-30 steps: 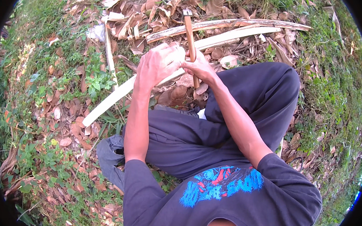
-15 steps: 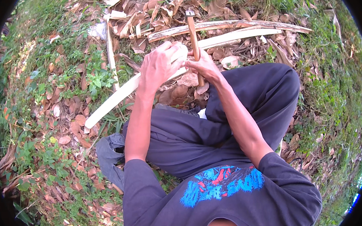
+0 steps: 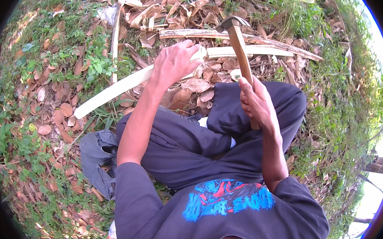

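A long, pale, smooth curved piece of wood (image 3: 111, 95) lies across the ground in front of my crossed legs. My left hand (image 3: 175, 63) is closed around it near its right end. A second pale length (image 3: 248, 50) continues to the right from there; whether the two are joined I cannot tell. My right hand (image 3: 257, 101) is closed round the lower handle of a hammer (image 3: 240, 48) with a wooden handle and a dark metal head. The hammer stands upright above my right knee, its head apart from the wood.
Beyond the pale pieces lies a rough-edged brown and cream strip (image 3: 190, 33). A narrow pale stick (image 3: 115, 45) points away on the left, beside a crumpled clear plastic scrap (image 3: 108, 14). Dark grey cloth (image 3: 95, 156) lies by my left thigh. Dry leaves and low plants cover the ground.
My right hand has drawn away from my left, to the right and closer to me, with the hammer. My left hand stays on the pale wood, whose left end has shifted slightly.
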`<state>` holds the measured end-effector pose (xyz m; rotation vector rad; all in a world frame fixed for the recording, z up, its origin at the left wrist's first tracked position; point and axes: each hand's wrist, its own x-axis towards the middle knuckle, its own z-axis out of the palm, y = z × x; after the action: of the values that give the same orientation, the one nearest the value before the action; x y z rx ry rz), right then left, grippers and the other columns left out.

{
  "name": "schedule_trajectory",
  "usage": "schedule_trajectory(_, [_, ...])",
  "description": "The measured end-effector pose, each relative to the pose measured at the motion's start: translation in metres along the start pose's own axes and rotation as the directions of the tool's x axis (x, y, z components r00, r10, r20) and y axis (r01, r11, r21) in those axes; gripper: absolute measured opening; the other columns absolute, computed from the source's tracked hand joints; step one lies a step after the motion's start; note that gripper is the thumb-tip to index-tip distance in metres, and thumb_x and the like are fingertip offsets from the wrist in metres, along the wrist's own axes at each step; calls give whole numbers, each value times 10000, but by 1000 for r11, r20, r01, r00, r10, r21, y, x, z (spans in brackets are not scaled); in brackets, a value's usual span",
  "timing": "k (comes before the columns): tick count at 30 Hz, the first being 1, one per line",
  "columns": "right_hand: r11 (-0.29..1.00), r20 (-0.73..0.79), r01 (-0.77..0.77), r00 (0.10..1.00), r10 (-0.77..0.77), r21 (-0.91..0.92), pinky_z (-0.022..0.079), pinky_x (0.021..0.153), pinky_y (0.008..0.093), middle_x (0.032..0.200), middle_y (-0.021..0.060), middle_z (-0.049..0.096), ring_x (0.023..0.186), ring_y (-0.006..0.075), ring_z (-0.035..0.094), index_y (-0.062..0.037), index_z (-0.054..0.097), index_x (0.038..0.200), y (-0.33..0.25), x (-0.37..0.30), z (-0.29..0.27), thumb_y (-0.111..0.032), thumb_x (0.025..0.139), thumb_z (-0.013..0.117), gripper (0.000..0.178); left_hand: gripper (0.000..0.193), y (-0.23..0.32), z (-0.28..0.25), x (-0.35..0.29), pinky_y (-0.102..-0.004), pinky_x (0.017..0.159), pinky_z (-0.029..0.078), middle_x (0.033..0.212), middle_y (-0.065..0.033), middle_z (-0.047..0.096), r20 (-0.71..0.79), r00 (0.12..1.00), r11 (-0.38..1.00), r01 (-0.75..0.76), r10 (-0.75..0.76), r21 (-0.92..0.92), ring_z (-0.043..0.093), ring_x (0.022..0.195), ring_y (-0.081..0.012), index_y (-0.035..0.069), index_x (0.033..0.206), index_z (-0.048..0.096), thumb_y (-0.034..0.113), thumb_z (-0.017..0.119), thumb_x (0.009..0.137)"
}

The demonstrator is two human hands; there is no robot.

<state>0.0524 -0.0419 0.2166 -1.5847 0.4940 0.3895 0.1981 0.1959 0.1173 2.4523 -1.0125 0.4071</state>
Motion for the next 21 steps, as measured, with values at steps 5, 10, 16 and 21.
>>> schedule_trajectory(5, [974,-24,24,999,-30,-227,332,428,209,649,-75,416,503,15,387,-74,536,1055,-36,-36,-3,-315,1083,554,243,479,-9,31,-21,-373,835,534,1206,-55,620,-97,994,993,-32,43,111,643,991,-227,155,1229,624,397,786,849])
schedule_trajectory(10, [899,4,112,993,-122,-423,406,471,288,633,6,521,523,80,490,-17,531,980,-33,-44,2,-334,1081,561,334,462,4,16,-23,-349,829,516,1162,-27,605,-276,950,936,-42,146,351,618,946,-200,175,1228,606,372,780,848])
schedule_trajectory(16, [861,22,79,997,-79,-502,424,484,322,586,31,526,502,121,521,-28,497,916,-24,-49,8,-334,1075,565,352,511,-2,28,-19,-342,812,523,1212,-2,592,-318,939,956,-31,128,291,622,986,-168,195,1264,609,361,812,826])
schedule_trajectory(21, [786,26,193,975,-221,-587,421,552,450,613,147,533,537,331,537,-18,494,918,-17,-56,15,-304,1070,566,332,541,3,16,-21,-308,838,516,1224,8,593,-358,917,943,-55,177,327,619,1008,-144,217,1287,563,365,804,826])
